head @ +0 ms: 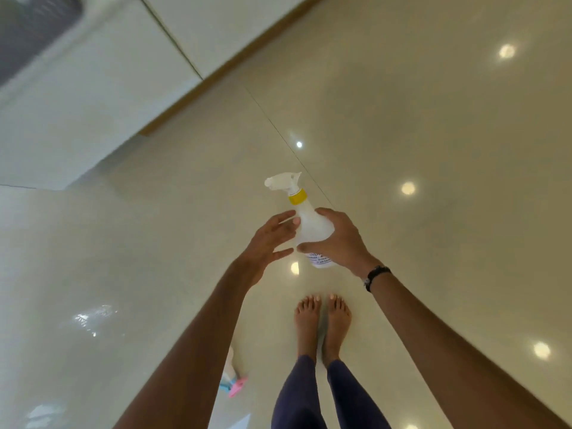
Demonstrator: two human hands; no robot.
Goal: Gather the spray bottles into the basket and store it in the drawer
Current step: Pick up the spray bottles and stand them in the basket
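Observation:
A white spray bottle [312, 226] with a yellow collar and a white trigger head is held out over the floor, head pointing away from me. My right hand [339, 239] grips its body from the right. My left hand [267, 243] is at the bottle's left side with fingers spread, its fingertips touching or nearly touching the bottle. A second spray bottle [232, 377] with a pink and blue head lies on the floor behind my left forearm, partly hidden. No basket or drawer is recognisable in view.
Glossy beige floor tiles [433, 150] reflect ceiling lights. White cabinet fronts [93, 103] with a wooden plinth run along the upper left. A dark grey surface [28, 29] shows at the top left corner. My bare feet [322, 323] stand below the hands.

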